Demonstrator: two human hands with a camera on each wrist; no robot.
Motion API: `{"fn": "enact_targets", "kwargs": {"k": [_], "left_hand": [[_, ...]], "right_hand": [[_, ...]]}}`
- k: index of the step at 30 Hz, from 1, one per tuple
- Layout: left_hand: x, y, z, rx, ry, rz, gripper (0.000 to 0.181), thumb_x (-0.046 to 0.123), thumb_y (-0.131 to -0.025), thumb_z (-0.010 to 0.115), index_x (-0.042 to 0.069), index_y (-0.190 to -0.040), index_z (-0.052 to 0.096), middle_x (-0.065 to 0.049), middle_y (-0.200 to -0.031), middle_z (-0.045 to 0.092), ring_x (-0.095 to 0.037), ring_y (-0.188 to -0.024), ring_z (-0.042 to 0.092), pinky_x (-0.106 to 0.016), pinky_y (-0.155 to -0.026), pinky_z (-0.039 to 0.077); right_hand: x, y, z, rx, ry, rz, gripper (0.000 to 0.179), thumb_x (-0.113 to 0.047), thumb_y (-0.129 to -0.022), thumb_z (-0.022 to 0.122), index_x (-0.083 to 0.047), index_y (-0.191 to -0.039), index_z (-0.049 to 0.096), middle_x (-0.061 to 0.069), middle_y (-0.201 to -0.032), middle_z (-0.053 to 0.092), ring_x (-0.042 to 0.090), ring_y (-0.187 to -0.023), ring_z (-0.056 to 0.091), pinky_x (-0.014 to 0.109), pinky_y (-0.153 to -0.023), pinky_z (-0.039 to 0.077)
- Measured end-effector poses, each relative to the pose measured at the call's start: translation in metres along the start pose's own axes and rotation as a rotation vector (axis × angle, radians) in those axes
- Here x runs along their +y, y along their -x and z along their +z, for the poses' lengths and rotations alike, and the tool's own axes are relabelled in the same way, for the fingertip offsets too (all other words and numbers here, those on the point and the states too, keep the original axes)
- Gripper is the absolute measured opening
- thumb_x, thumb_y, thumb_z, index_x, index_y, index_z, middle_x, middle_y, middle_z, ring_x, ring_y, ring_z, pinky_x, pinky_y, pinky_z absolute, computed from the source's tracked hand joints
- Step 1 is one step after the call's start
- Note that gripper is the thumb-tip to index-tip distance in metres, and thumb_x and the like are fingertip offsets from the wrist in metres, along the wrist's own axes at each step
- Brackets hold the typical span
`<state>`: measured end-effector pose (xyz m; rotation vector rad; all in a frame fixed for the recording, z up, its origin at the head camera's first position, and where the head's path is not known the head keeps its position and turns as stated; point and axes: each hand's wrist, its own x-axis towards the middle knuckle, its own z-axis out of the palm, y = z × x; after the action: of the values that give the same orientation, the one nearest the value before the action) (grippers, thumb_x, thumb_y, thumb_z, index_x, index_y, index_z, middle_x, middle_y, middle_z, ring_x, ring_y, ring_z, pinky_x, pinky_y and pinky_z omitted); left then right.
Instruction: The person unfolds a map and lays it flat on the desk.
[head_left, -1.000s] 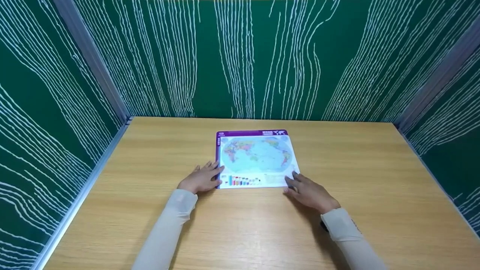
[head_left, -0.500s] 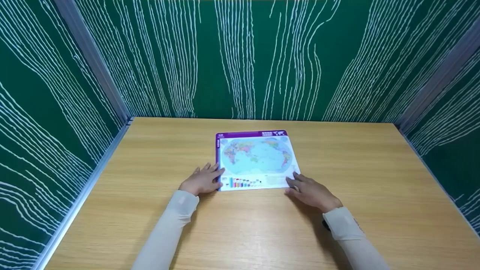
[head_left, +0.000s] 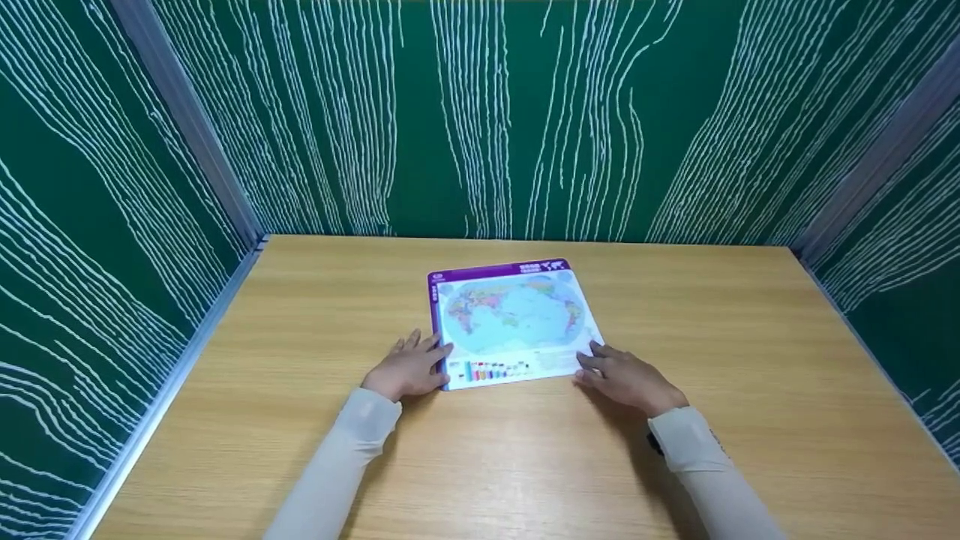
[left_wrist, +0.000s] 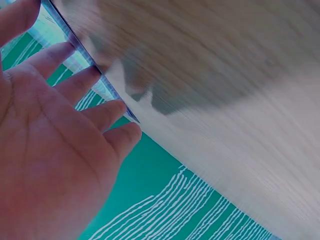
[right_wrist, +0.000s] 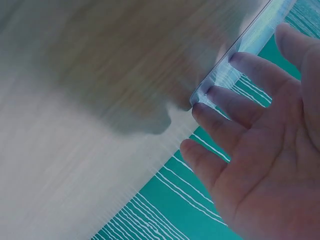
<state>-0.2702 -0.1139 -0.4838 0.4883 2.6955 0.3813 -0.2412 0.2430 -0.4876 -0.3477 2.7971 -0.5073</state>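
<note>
A flat world map sheet (head_left: 517,315) with a purple border lies on the wooden table, turned slightly so its left side sits nearer me. My left hand (head_left: 409,367) rests at its lower left edge, fingers spread and lightly bent, the fingertips touching the sheet. At the lower right corner, my right hand (head_left: 630,381) touches the map the same way. In the left wrist view, the left hand (left_wrist: 55,145) has its fingertips along the thin map edge (left_wrist: 117,97). The right wrist view has the right hand (right_wrist: 265,130) with several fingertips against the map's edge (right_wrist: 220,72).
The wooden table (head_left: 495,465) spreads around the map on all sides. Green panels (head_left: 412,135) with white wavy lines stand behind it and at both sides, joined by grey corner posts (head_left: 187,120).
The map has turned a little counterclockwise, its left side coming nearer me. My left hand has shifted slightly toward me and right with it; the right hand has moved slightly right.
</note>
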Motion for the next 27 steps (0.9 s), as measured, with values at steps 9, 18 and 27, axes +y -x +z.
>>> {"fn": "enact_targets", "kwargs": {"k": [9,18,27], "left_hand": [[0.006,0.009,0.004,-0.023,-0.012,0.014,0.058,0.042,-0.097,0.051,0.026,-0.15,0.035,-0.005,-0.161,0.02,-0.035,-0.15,0.004,-0.05,-0.122,0.005],[0.016,0.018,0.005,-0.013,-0.034,0.038,0.055,0.042,-0.096,0.052,0.023,-0.147,0.041,-0.006,-0.16,0.024,-0.037,-0.149,0.005,-0.053,-0.121,0.005],[0.02,0.022,0.007,-0.039,-0.03,0.071,0.056,0.044,-0.096,0.051,0.022,-0.147,0.041,-0.003,-0.159,0.026,-0.031,-0.15,0.004,-0.052,-0.121,0.005]], "right_hand": [[0.004,-0.005,0.0,-0.001,0.011,0.017,0.054,-0.044,-0.1,0.045,-0.014,-0.144,0.045,0.018,-0.156,0.03,0.041,-0.144,0.023,0.061,-0.116,0.019],[0.007,-0.01,-0.001,0.017,0.016,0.032,0.054,-0.045,-0.1,0.043,-0.013,-0.144,0.045,0.019,-0.155,0.03,0.043,-0.143,0.025,0.061,-0.115,0.021],[0.005,-0.019,-0.005,-0.009,0.025,0.079,0.058,-0.048,-0.1,0.041,-0.014,-0.147,0.041,0.019,-0.156,0.028,0.044,-0.143,0.022,0.062,-0.114,0.02]]}}
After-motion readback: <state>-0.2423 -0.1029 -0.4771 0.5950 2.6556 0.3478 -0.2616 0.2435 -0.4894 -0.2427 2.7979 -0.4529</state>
